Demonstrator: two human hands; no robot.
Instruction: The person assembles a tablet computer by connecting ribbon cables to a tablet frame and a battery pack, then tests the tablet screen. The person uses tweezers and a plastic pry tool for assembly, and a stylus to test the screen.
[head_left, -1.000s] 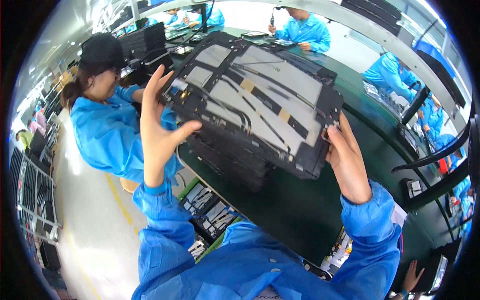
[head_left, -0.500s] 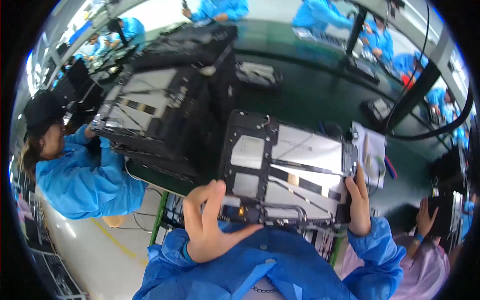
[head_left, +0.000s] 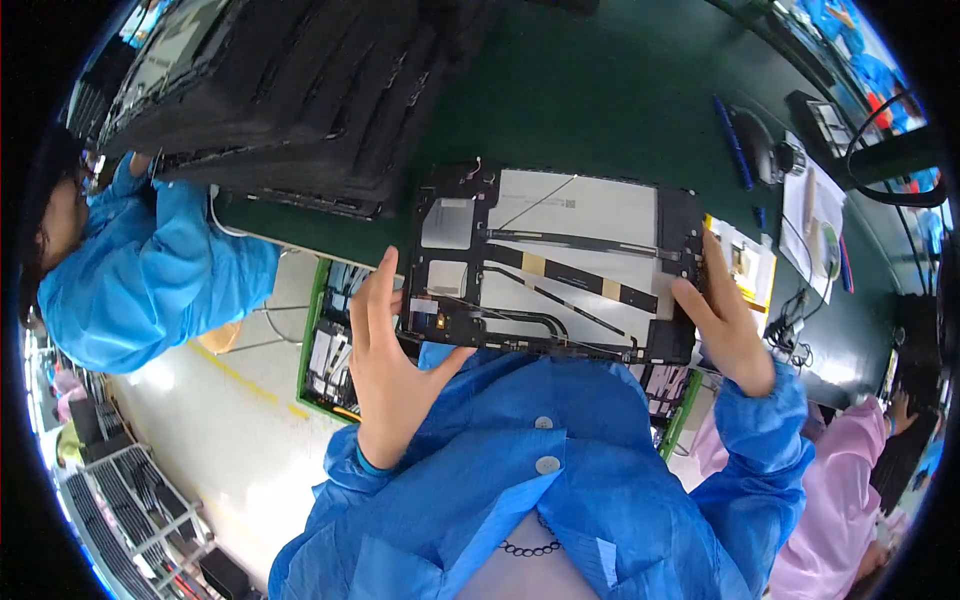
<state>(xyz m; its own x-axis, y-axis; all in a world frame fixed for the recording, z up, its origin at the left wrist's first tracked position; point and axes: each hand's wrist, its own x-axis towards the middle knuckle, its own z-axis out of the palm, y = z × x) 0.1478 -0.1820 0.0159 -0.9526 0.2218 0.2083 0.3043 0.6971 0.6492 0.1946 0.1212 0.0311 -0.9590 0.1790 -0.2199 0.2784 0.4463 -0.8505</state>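
An opened tablet (head_left: pixel 575 215) with its inside facing up shows a large silver battery, dark flat cables and a black frame. It lies level in front of my chest, over the near edge of the dark green table. My right hand (head_left: pixel 730 315) grips its right edge, thumb on top and fingers around the side. At the lower left corner is my left hand (head_left: pixel 385 365), fingers stretched and spread from the thumb. Its thumb tip meets or nearly meets the tablet's lower edge; whether the other fingers touch the side I cannot tell.
A tall stack of black tablet parts (head_left: pixel 300 110) stands at the left on the table (head_left: pixel 580 100). A green-edged crate (head_left: pixel 312 345) of parts sits below. At the right are a yellow-edged sheet (head_left: pixel 750 265), white paper (head_left: pixel 800 215), pens and cables. Co-workers sit on both sides.
The view has tipped down and turned. The tablet appears higher and slightly left in the picture, more level. A yellow-edged sheet now shows beside my right hand. My right hand keeps its grip.
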